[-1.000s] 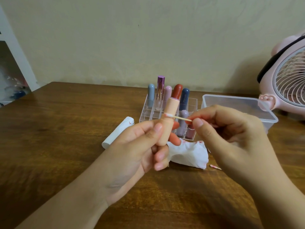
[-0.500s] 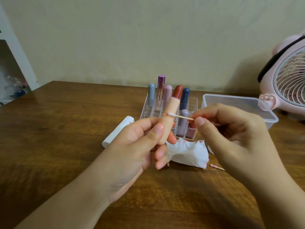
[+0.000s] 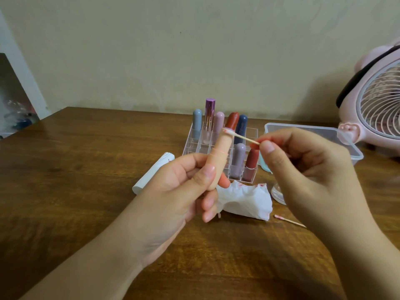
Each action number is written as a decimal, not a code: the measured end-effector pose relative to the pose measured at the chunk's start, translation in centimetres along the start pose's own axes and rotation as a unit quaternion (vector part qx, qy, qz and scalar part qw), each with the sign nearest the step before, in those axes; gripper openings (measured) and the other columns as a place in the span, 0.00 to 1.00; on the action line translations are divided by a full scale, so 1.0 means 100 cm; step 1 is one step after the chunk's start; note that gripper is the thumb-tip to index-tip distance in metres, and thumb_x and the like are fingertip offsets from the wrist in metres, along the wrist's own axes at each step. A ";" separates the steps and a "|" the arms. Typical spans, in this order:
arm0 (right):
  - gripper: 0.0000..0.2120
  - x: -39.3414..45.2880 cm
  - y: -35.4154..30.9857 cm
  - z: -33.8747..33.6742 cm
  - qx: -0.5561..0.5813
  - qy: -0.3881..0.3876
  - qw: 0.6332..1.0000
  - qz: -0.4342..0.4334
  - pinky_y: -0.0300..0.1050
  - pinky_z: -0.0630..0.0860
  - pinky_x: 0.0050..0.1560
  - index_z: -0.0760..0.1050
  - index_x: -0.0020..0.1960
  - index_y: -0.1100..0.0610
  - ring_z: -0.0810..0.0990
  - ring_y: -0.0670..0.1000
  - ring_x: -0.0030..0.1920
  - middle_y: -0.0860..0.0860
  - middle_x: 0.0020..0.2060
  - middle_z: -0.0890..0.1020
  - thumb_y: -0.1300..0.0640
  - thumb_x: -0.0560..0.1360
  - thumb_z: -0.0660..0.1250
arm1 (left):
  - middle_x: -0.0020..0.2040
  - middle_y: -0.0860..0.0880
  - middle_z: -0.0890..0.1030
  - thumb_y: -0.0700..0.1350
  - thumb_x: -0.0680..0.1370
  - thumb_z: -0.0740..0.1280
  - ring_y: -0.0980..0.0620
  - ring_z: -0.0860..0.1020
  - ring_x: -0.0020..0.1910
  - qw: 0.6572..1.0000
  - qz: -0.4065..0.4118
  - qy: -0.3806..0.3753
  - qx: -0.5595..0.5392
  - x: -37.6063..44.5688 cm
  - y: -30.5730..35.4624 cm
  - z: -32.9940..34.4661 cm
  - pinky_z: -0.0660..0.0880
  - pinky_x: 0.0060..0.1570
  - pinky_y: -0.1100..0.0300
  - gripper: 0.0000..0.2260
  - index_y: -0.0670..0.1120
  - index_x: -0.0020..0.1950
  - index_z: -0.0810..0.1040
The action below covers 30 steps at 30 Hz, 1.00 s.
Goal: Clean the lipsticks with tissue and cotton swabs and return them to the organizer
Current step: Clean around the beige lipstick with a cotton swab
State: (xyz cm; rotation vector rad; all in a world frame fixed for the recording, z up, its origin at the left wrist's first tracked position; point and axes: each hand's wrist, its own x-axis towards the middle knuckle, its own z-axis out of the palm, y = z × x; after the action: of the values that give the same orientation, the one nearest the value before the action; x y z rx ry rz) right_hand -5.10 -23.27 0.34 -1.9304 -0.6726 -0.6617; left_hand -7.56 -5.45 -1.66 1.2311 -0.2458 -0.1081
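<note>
Brown wooden table (image 3: 65,180) with visible grain and a soft sheen. Clear glossy plastic organizer (image 3: 195,146). Matt peach plastic lipstick (image 3: 218,156); shiny metallic purple cap (image 3: 210,110). Crumpled white tissue (image 3: 244,200), soft and stained pink. Translucent plastic box (image 3: 355,151). Smooth pink plastic fan (image 3: 381,100).

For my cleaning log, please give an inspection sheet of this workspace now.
Surface: brown wooden table, bare wood at the left.
Job's things: peach lipstick, swab tip at its top rim; organizer holding seven tubes; stained tissue.
Clutter: white tube; used swab; clear box.
Grippers: left hand grips the lipstick; right hand pinches the swab.
Cables: nothing seen.
Surroundings: pink fan, beige wall.
</note>
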 end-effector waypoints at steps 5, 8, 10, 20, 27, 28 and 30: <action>0.06 -0.002 -0.001 0.002 0.000 -0.052 0.999 0.011 0.27 0.66 0.28 0.78 0.43 0.48 0.74 0.43 0.29 0.45 0.32 0.79 0.53 0.75 0.63 | 0.38 0.46 0.79 0.47 0.74 0.69 0.56 0.70 0.27 1.000 -0.010 0.019 0.003 0.000 0.003 0.002 0.70 0.26 0.65 0.09 0.43 0.50 0.80; 0.07 -0.001 -0.002 0.001 0.011 -0.035 0.999 0.014 0.31 0.67 0.27 0.78 0.42 0.47 0.74 0.46 0.29 0.47 0.32 0.78 0.52 0.76 0.62 | 0.39 0.46 0.80 0.46 0.74 0.68 0.56 0.70 0.27 1.000 -0.008 0.023 0.003 0.000 0.003 0.002 0.70 0.26 0.65 0.10 0.42 0.50 0.79; 0.07 0.000 -0.001 0.000 0.021 -0.020 0.999 0.019 0.31 0.67 0.27 0.78 0.42 0.47 0.73 0.45 0.29 0.46 0.30 0.77 0.52 0.76 0.62 | 0.40 0.46 0.80 0.47 0.74 0.69 0.56 0.70 0.28 1.000 -0.004 0.019 -0.004 0.000 0.003 0.001 0.70 0.26 0.65 0.07 0.44 0.47 0.81; 0.08 0.001 -0.003 0.002 0.018 -0.026 0.999 0.024 0.29 0.66 0.27 0.78 0.41 0.48 0.73 0.43 0.27 0.47 0.29 0.76 0.51 0.76 0.61 | 0.40 0.46 0.80 0.47 0.74 0.70 0.56 0.70 0.28 1.000 0.002 0.022 0.015 0.000 0.004 0.002 0.71 0.26 0.65 0.07 0.45 0.47 0.81; 0.08 0.002 -0.004 0.002 0.012 -0.048 0.999 0.022 0.30 0.67 0.27 0.78 0.42 0.48 0.73 0.46 0.29 0.47 0.31 0.78 0.51 0.76 0.61 | 0.38 0.48 0.79 0.45 0.70 0.66 0.56 0.69 0.27 0.999 -0.004 0.027 0.031 0.000 0.006 0.004 0.70 0.26 0.65 0.13 0.42 0.52 0.77; 0.08 0.003 -0.004 0.001 0.016 -0.034 0.999 0.025 0.31 0.67 0.27 0.78 0.42 0.47 0.73 0.47 0.29 0.47 0.30 0.77 0.51 0.76 0.61 | 0.38 0.48 0.79 0.45 0.71 0.65 0.56 0.69 0.28 0.999 -0.002 0.025 0.032 0.000 0.006 0.004 0.70 0.26 0.65 0.12 0.41 0.52 0.77; 0.08 0.003 -0.003 0.001 0.007 -0.029 0.999 0.029 0.32 0.67 0.27 0.78 0.42 0.47 0.73 0.48 0.29 0.47 0.30 0.77 0.50 0.76 0.61 | 0.38 0.48 0.79 0.45 0.71 0.65 0.56 0.69 0.28 0.999 -0.003 0.023 0.028 -0.001 0.005 0.004 0.70 0.26 0.65 0.12 0.42 0.52 0.77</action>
State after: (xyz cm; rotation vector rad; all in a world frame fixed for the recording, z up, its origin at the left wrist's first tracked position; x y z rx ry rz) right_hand -5.07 -22.99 0.68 -1.9551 -0.6523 -0.5655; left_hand -7.78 -5.66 -1.04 1.2888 -0.2058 -0.0786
